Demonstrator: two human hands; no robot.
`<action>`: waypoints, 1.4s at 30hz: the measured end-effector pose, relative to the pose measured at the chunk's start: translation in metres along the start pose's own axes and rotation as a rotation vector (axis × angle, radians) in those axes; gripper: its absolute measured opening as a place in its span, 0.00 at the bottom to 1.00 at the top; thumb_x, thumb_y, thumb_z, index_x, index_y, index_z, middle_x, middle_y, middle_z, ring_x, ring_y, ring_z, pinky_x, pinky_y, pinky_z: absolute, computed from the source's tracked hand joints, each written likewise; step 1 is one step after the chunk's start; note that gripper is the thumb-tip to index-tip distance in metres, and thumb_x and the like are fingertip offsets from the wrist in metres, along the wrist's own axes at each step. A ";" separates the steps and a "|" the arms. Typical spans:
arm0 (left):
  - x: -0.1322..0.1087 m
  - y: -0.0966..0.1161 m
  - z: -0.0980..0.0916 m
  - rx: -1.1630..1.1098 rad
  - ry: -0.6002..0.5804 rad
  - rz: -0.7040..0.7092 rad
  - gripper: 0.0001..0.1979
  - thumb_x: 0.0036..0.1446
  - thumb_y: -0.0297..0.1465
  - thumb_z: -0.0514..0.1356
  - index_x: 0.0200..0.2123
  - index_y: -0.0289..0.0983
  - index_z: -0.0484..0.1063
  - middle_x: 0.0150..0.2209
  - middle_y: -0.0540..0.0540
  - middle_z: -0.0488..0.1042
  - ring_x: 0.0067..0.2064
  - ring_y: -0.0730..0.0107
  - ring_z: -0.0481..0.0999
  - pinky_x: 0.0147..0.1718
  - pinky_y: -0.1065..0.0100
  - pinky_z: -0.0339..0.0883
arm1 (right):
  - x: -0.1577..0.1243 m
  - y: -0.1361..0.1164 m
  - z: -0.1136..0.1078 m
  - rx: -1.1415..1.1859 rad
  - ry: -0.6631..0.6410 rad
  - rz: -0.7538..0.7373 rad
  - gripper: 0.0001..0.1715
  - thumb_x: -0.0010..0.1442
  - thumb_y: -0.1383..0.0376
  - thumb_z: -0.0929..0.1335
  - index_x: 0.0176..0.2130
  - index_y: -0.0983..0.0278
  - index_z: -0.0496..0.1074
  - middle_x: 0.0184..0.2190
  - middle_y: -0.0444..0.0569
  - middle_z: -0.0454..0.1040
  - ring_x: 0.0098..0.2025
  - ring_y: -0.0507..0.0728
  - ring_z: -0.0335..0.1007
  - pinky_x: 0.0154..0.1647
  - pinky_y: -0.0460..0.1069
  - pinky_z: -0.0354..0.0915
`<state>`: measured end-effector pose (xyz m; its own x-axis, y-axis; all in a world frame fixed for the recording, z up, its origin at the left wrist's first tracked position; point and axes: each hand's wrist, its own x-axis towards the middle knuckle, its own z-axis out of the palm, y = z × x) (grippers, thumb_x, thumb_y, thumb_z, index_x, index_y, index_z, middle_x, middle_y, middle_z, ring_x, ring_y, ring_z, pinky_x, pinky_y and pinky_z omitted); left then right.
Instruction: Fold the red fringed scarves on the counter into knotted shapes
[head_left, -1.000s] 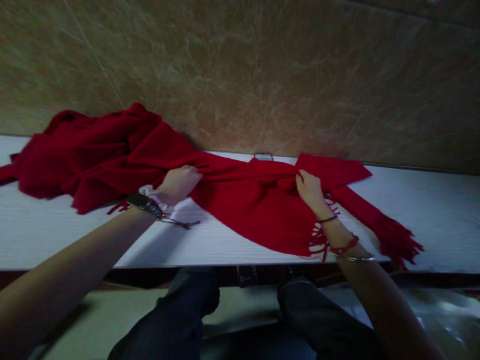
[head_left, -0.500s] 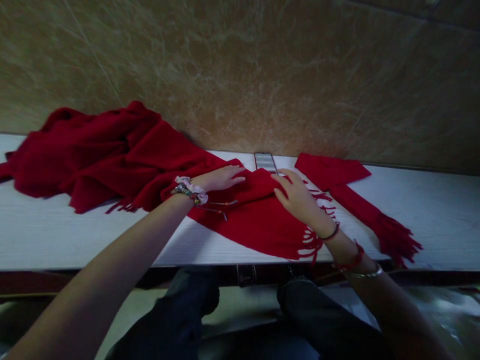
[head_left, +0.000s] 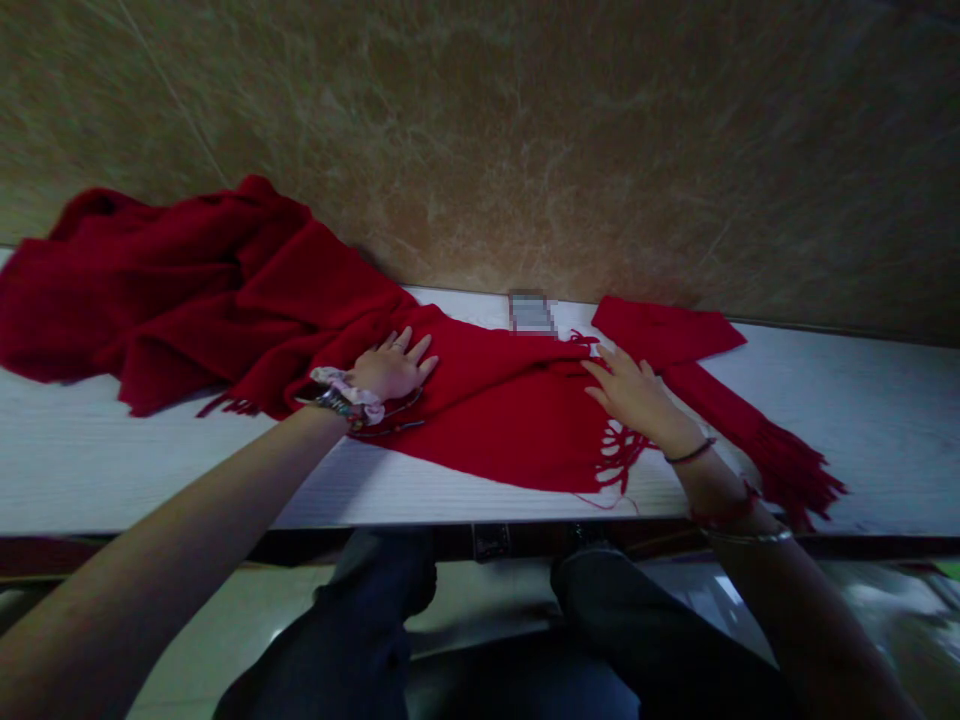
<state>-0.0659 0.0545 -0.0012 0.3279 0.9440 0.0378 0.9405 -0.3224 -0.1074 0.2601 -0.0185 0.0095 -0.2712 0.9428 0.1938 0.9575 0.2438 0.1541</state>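
Note:
A long red fringed scarf (head_left: 510,430) lies along the white tabletop, bunched in a loose heap at the left and spread flatter toward the right, where its fringe shows. My left hand (head_left: 394,368) rests on it with fingers spread, where the heap runs into the flatter part. At the fringed end my right hand (head_left: 636,392) lies with fingers stretched apart over the cloth's edge. A fold runs lengthwise through the cloth between both hands. Just right of my right hand is a second, narrow red scarf (head_left: 720,420), folded over at an angle with its fringe toward the front edge.
A brown marbled wall (head_left: 480,150) borders the back of the white table (head_left: 885,430). Near the wall lies a small flat grey rectangular item (head_left: 531,313), blurred in the picture. My legs are below the front edge.
My left hand has moved left and my right hand right, toward the fringe. The cloth between them lies flatter and more stretched out, its upper part drawn right.

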 end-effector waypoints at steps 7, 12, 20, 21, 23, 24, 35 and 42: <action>0.004 0.039 -0.018 0.024 0.160 0.180 0.22 0.63 0.34 0.41 0.57 0.32 0.58 0.59 0.36 0.57 0.59 0.58 0.57 0.54 0.60 0.52 | 0.007 -0.019 0.003 0.225 0.038 -0.081 0.29 0.60 0.61 0.59 0.59 0.66 0.55 0.57 0.61 0.58 0.57 0.63 0.57 0.52 0.58 0.59; 0.022 0.047 -0.002 -0.125 -0.062 0.243 0.27 0.62 0.45 0.40 0.61 0.41 0.49 0.63 0.41 0.47 0.63 0.51 0.46 0.56 0.48 0.46 | 0.017 -0.016 0.008 0.290 0.052 -0.028 0.21 0.59 0.65 0.59 0.50 0.69 0.67 0.48 0.58 0.69 0.50 0.59 0.64 0.51 0.54 0.61; 0.021 0.048 0.001 -0.173 -0.102 0.189 0.30 0.60 0.49 0.39 0.62 0.43 0.46 0.64 0.43 0.42 0.64 0.50 0.40 0.57 0.47 0.39 | 0.025 0.012 0.000 0.375 0.261 0.158 0.18 0.55 0.66 0.62 0.45 0.66 0.71 0.44 0.56 0.72 0.46 0.58 0.67 0.49 0.54 0.61; 0.020 0.048 -0.001 -0.179 -0.119 0.176 0.30 0.60 0.49 0.39 0.62 0.43 0.45 0.64 0.44 0.41 0.64 0.49 0.39 0.57 0.47 0.38 | 0.026 0.014 0.000 0.358 0.242 0.156 0.20 0.54 0.66 0.63 0.47 0.67 0.70 0.45 0.57 0.71 0.48 0.59 0.66 0.50 0.54 0.61; 0.020 0.048 -0.004 -0.190 -0.154 0.149 0.32 0.59 0.51 0.40 0.62 0.44 0.44 0.64 0.44 0.39 0.63 0.47 0.37 0.57 0.46 0.37 | 0.027 0.015 0.001 0.317 0.159 0.134 0.23 0.54 0.65 0.64 0.49 0.70 0.68 0.47 0.59 0.69 0.50 0.59 0.64 0.51 0.54 0.59; 0.020 0.047 -0.006 -0.194 -0.172 0.135 0.32 0.58 0.51 0.40 0.62 0.44 0.43 0.64 0.44 0.39 0.63 0.47 0.37 0.57 0.46 0.37 | 0.028 0.014 0.002 0.292 0.097 0.118 0.23 0.54 0.65 0.64 0.50 0.70 0.67 0.48 0.59 0.69 0.50 0.59 0.64 0.51 0.53 0.59; 0.018 0.033 0.002 -0.192 -0.165 0.054 0.31 0.58 0.51 0.39 0.62 0.46 0.44 0.64 0.45 0.40 0.63 0.42 0.40 0.56 0.44 0.40 | 0.020 0.034 -0.010 0.250 -0.120 0.158 0.11 0.52 0.67 0.65 0.38 0.65 0.71 0.35 0.50 0.75 0.36 0.56 0.70 0.37 0.49 0.63; 0.016 0.028 -0.006 -0.145 -0.055 0.124 0.29 0.60 0.49 0.41 0.60 0.43 0.51 0.61 0.40 0.52 0.59 0.45 0.54 0.53 0.49 0.50 | 0.007 0.049 -0.032 0.081 -0.040 0.296 0.18 0.52 0.73 0.63 0.44 0.68 0.68 0.39 0.58 0.72 0.41 0.61 0.67 0.40 0.54 0.62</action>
<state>-0.0342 0.0600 0.0024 0.4408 0.8974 -0.0212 0.8973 -0.4399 0.0365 0.3023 -0.0065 0.0492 0.0234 0.9833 0.1804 0.9995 -0.0272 0.0183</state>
